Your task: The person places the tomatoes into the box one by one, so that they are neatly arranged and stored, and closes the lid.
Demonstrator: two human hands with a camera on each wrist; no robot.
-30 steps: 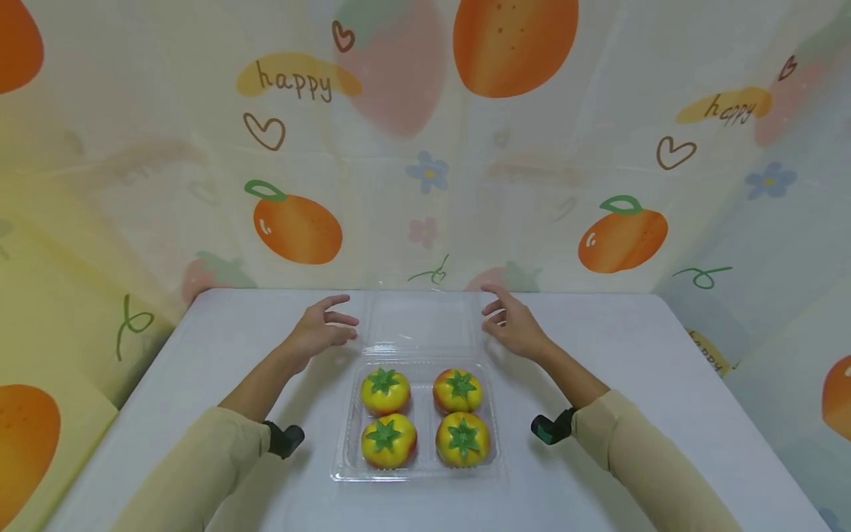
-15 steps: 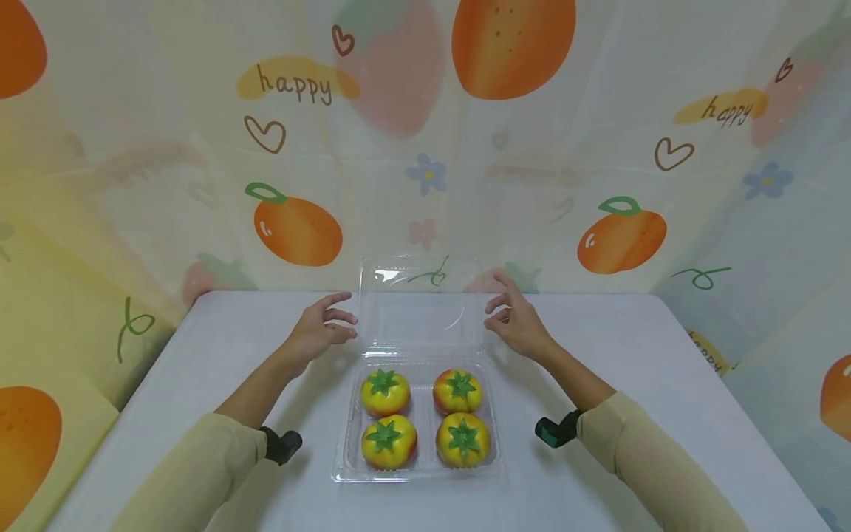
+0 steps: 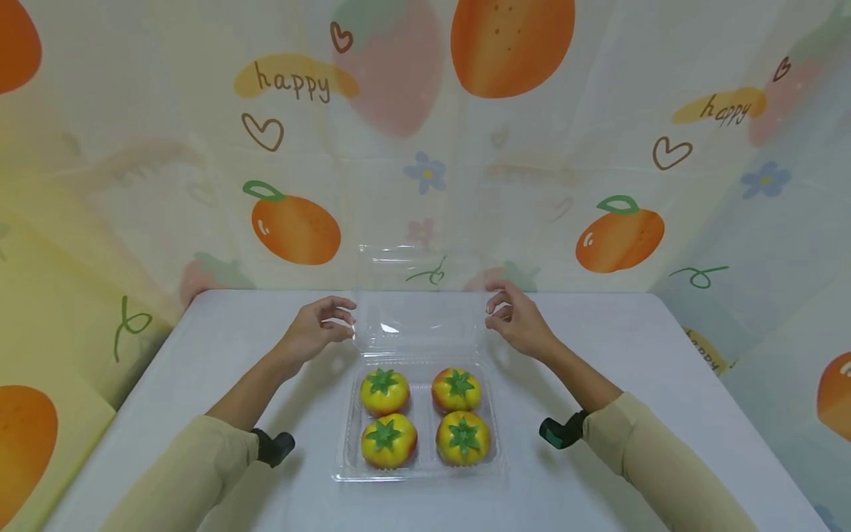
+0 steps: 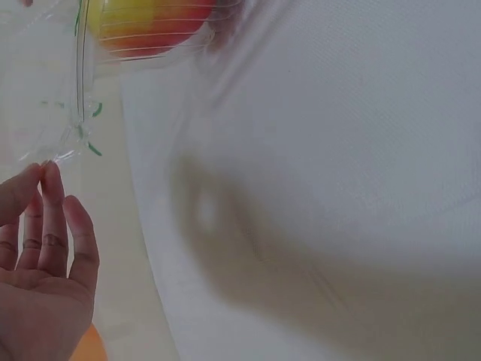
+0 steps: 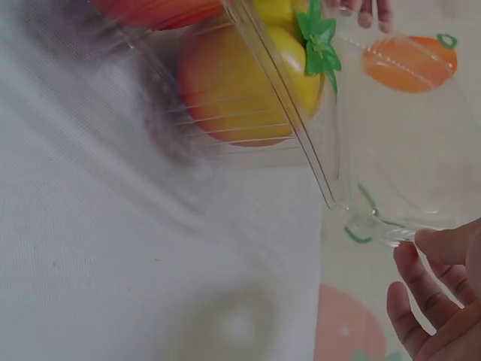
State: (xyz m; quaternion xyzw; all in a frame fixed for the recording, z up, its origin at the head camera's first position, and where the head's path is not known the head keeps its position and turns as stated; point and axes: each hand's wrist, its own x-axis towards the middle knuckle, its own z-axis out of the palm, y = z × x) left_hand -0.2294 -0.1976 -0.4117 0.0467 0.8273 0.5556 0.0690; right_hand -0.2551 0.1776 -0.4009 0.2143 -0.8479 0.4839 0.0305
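Note:
A clear plastic clamshell box (image 3: pixel 422 476) stands on the table, holding several yellow-red round fruits (image 3: pixel 388 441) with green star-shaped leaf tops, like persimmons. Its hinged lid (image 3: pixel 420 318) is up at the back, leaning away from the fruits. My left hand (image 3: pixel 315 325) pinches the lid's left edge between thumb and fingertip, as the left wrist view shows near the lid's corner (image 4: pixel 56 150). At the opposite edge, my right hand (image 3: pixel 518 321) holds the lid (image 5: pixel 421 165) between thumb and index finger, the other fingers loosely bent.
The box rests on a white-covered table (image 3: pixel 598 355). A fruit-printed cloth (image 3: pixel 425 214) hangs close behind the lid and at both sides. Each wrist carries a small dark camera (image 3: pixel 275 447).
The lid has risen from a lower tilt to a more upright one. Both hands have come in to its edges, the left fingers moving slightly right. The fruits stay where they were.

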